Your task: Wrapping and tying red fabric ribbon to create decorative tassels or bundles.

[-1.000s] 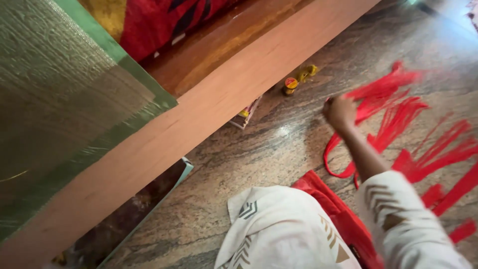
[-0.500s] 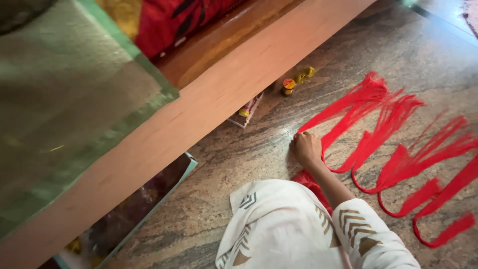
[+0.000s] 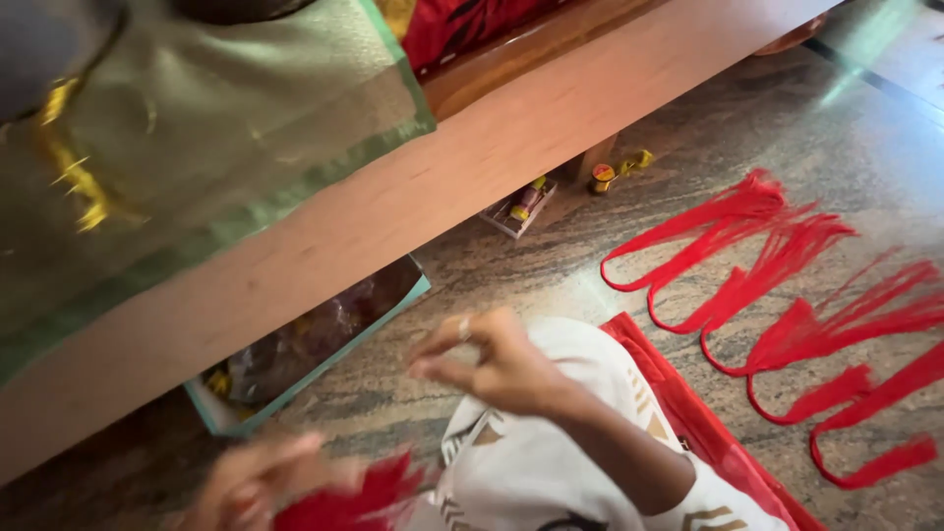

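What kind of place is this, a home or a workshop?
Most likely a room in a home, with the person sitting on the floor. A polished stone floor runs under a wooden bed frame draped with green cloth, a box is stored beneath it, and red tassel loops lie on the floor.
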